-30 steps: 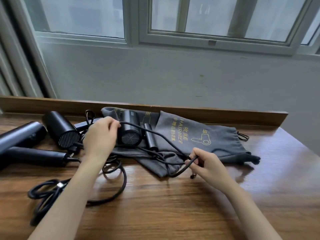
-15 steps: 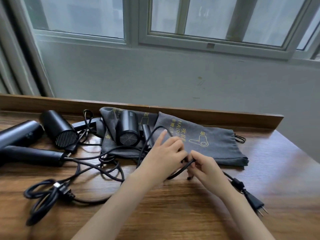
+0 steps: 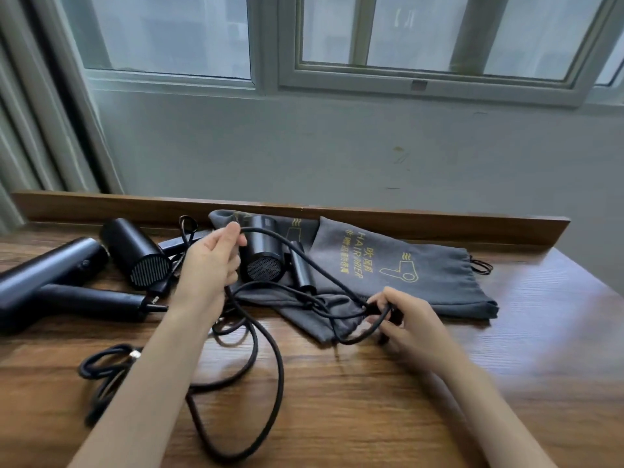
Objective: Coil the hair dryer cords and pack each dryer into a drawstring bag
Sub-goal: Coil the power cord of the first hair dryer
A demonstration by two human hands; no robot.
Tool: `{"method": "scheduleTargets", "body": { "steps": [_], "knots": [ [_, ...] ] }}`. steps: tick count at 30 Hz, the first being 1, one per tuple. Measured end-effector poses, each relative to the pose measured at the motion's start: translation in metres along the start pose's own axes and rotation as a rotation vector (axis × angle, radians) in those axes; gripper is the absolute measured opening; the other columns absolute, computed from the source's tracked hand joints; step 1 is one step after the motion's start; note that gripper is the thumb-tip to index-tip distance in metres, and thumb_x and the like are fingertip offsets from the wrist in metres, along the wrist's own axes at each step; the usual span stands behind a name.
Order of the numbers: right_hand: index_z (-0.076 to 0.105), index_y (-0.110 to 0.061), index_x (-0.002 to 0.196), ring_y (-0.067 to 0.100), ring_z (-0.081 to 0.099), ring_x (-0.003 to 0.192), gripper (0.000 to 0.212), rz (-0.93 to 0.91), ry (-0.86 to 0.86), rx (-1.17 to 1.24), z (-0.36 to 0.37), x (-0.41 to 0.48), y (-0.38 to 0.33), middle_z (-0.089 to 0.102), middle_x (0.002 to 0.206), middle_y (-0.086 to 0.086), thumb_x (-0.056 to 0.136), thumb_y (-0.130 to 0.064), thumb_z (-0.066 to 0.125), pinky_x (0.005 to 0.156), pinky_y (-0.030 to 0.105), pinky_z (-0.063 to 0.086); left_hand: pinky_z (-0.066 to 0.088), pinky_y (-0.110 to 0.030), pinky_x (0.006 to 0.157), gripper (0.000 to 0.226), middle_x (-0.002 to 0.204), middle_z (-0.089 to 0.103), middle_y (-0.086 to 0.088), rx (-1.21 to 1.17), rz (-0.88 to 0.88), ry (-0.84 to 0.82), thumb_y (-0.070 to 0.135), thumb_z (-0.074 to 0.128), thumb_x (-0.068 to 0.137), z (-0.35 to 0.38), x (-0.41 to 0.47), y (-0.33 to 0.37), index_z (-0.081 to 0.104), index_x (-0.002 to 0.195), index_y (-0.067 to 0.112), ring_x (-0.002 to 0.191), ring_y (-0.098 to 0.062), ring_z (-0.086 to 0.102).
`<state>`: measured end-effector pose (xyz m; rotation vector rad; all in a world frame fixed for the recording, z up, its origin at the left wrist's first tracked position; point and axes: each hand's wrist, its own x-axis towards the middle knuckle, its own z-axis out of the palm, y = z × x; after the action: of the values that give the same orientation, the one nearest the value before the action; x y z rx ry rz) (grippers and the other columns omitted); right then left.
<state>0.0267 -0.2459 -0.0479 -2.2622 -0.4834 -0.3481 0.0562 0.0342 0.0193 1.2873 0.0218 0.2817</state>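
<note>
Left grip [image 3: 211,265] is curled round the cord [image 3: 281,376], up off the surface [image 3: 371,407]; right grip [image 3: 407,320] pinches the gathered loops. The dryer [image 3: 261,256] lies just right of the left grip, on a bag [image 3: 439,282].

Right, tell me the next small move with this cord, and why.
Probably carry the stretch of cord gripped by the left hand over to the right hand and add one more loop. The right hand pinches a gathered loop, and much slack lies uncoiled on the table.

Bare left hand [image 3: 209,261], bare right hand [image 3: 408,319]; forearms [image 3: 152,376] uncovered.
</note>
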Motion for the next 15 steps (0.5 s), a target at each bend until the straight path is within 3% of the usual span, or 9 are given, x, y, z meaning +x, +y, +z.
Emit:
{"method": "scheduleTargets", "body": {
  "steps": [2, 4, 7, 9, 10, 12, 15],
  "knots": [
    [0.039, -0.027, 0.065, -0.01, 0.056, 0.073, 0.042, 0.054, -0.018, 0.013, -0.006, -0.004, 0.005, 0.068, 0.086, -0.012, 0.076, -0.003, 0.071, 0.063, 0.011, 0.04, 0.009, -0.013, 0.028, 0.035, 0.036, 0.026, 0.01, -0.294, -0.08, 0.049, 0.031, 0.034, 0.1, -0.006, 0.0, 0.01, 0.043, 0.068, 0.019, 0.026, -0.003, 0.018],
    [0.039, -0.024, 0.061, -0.009, 0.055, 0.065, 0.042, 0.092, -0.057, 0.007, -0.01, -0.007, 0.005, 0.071, 0.086, -0.004, 0.076, -0.003, 0.072, 0.059, 0.01, 0.036, 0.009, -0.015, 0.027, 0.037, 0.037, 0.026, 0.009, -0.443, -0.078, 0.06, 0.037, 0.03, 0.1, -0.016, 0.002, 0.022, 0.04, 0.068, 0.021, 0.025, -0.005, 0.019],
    [0.047, -0.025, 0.065, -0.006, 0.06, 0.083, 0.035, 0.09, -0.133, 0.037, -0.012, -0.007, -0.006, 0.069, 0.095, -0.005, 0.074, 0.002, 0.069, 0.071, 0.012, 0.041, 0.009, -0.014, 0.028, 0.036, 0.038, 0.026, 0.01, -0.367, -0.032, 0.003, 0.035, 0.031, 0.1, -0.013, -0.003, 0.033, 0.043, 0.069, 0.02, 0.026, -0.003, 0.018],
    [0.058, -0.024, 0.082, -0.008, 0.056, 0.105, 0.028, 0.09, -0.284, 0.079, -0.012, -0.009, -0.018, 0.065, 0.111, -0.011, 0.069, 0.001, 0.057, 0.086, 0.007, 0.038, 0.01, -0.014, 0.029, 0.034, 0.04, 0.026, 0.012, -0.313, 0.01, -0.042, 0.029, 0.033, 0.1, 0.006, -0.01, 0.036, 0.049, 0.073, 0.016, 0.028, 0.0, 0.017],
    [0.062, -0.025, 0.093, -0.009, 0.051, 0.112, 0.037, 0.106, -0.348, 0.116, -0.014, -0.01, -0.025, 0.062, 0.116, -0.016, 0.064, -0.003, 0.051, 0.092, 0.006, 0.035, 0.01, -0.013, 0.029, 0.032, 0.042, 0.027, 0.012, -0.312, 0.024, -0.075, 0.027, 0.034, 0.1, 0.017, -0.013, 0.036, 0.053, 0.078, 0.015, 0.03, 0.001, 0.017],
    [0.063, -0.029, 0.11, -0.006, 0.047, 0.121, 0.057, 0.141, -0.387, 0.246, -0.018, -0.009, -0.034, 0.061, 0.121, -0.019, 0.059, -0.009, 0.044, 0.102, 0.013, 0.033, 0.011, -0.014, 0.031, 0.03, 0.045, 0.028, 0.012, -0.326, 0.036, -0.175, 0.022, 0.033, 0.1, 0.038, -0.021, 0.038, 0.06, 0.09, 0.013, 0.033, 0.0, 0.018],
    [0.061, -0.026, 0.116, 0.006, 0.047, 0.126, 0.047, 0.147, -0.32, 0.451, -0.023, -0.001, -0.05, 0.062, 0.124, -0.011, 0.074, -0.019, 0.041, 0.112, 0.033, 0.031, 0.016, -0.014, 0.037, 0.028, 0.051, 0.038, 0.01, -0.344, 0.023, -0.348, 0.012, 0.032, 0.099, 0.069, -0.034, 0.037, 0.059, 0.103, 0.012, 0.038, 0.0, 0.023]
  ]
}}
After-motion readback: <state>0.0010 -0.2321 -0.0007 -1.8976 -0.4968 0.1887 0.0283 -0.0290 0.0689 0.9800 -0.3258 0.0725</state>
